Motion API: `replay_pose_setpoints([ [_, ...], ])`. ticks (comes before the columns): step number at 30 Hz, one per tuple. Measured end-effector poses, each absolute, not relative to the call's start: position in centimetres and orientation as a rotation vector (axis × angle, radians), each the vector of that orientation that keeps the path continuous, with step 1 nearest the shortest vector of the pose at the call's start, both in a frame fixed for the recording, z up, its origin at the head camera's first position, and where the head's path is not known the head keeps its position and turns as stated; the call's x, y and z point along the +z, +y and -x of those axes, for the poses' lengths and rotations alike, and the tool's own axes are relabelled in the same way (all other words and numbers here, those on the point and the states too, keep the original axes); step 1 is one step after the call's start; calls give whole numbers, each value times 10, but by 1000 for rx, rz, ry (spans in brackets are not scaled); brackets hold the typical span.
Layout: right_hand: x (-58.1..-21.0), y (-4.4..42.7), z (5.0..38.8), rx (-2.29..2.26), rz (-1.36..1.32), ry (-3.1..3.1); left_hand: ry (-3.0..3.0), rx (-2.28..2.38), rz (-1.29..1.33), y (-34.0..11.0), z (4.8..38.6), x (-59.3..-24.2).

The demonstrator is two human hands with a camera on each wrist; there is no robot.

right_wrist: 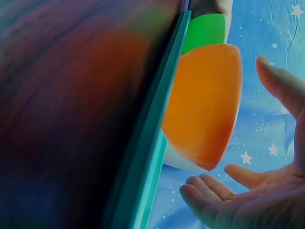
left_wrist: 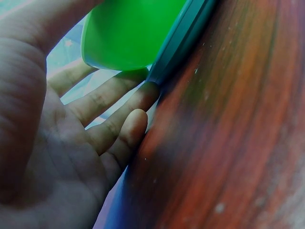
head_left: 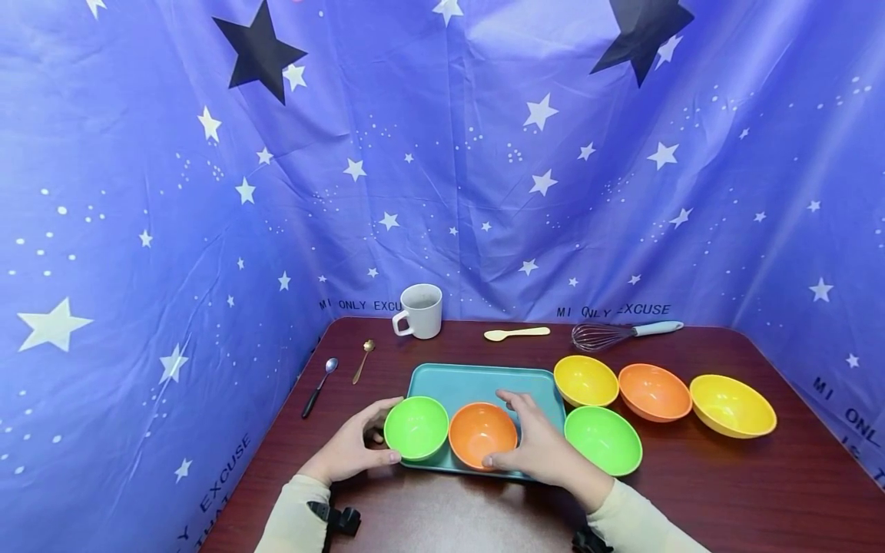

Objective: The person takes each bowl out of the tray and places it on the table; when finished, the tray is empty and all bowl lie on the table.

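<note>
A green bowl (head_left: 417, 428) stands on the left of a teal tray (head_left: 477, 376), and an orange bowl (head_left: 482, 435) is beside it to the right. My left hand (head_left: 356, 442) curves loosely about the green bowl's left side; in the left wrist view its fingers (left_wrist: 102, 102) spread below the bowl, some tips close to the bowl and tray edge. Around the orange bowl's right side is my right hand (head_left: 539, 445), thumb and fingers apart. The right wrist view shows a gap between that hand (right_wrist: 257, 191) and the orange bowl (right_wrist: 205, 105).
Right of the tray are another green bowl (head_left: 603, 440), a yellow bowl (head_left: 586, 381), an orange bowl (head_left: 654, 392) and a larger yellow bowl (head_left: 733, 405). Behind lie a mug (head_left: 423, 311), a cream spoon (head_left: 517, 333) and a whisk (head_left: 622, 332). Two spoons, one black-handled (head_left: 319, 388), one gold (head_left: 362, 361), lie left.
</note>
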State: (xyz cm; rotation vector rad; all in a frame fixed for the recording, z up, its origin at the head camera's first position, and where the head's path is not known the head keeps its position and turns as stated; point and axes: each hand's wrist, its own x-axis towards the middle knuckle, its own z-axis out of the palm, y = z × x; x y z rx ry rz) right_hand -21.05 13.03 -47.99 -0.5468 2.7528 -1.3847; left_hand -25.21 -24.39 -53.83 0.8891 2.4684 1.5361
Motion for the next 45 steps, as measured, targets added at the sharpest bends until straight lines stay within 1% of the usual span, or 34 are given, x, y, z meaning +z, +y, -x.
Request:
replay_pose_setpoints([
  [4, -483, 129, 212, -1419, 525, 2711, 2458, 1544, -889, -243, 251, -536],
  [13, -493, 128, 212, -1372, 606, 2721, 2443, 1562, -906, -242, 250, -535],
  [26, -497, 128, 212, -1381, 606, 2666, 2465, 1535, -871, -244, 252, -540],
  [45, -494, 128, 211, -1354, 601, 2676, 2485, 1518, -867, -242, 249, -533],
])
